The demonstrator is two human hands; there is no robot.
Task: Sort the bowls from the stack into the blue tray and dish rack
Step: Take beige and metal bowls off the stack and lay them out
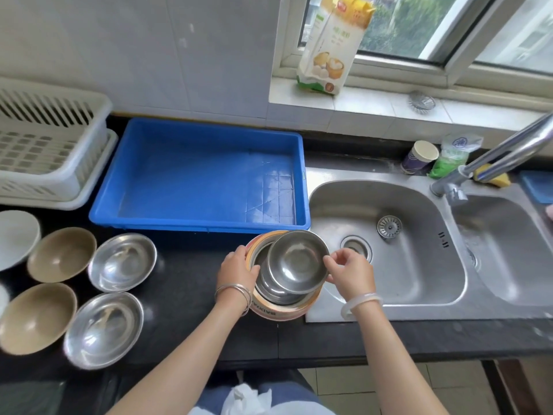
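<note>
A stack of bowls stands on the black counter by the sink's left edge, with an orange-rimmed bowl at the bottom and steel bowls nested inside. The top steel bowl is tilted and raised off the stack. My right hand pinches its right rim. My left hand grips the left side of the stack. The blue tray lies empty just behind the stack. The white dish rack sits at the far left.
Two steel bowls, two tan bowls and a white plate lie on the counter at left. A double sink with a tap is at right. A paper cup stands behind the sink.
</note>
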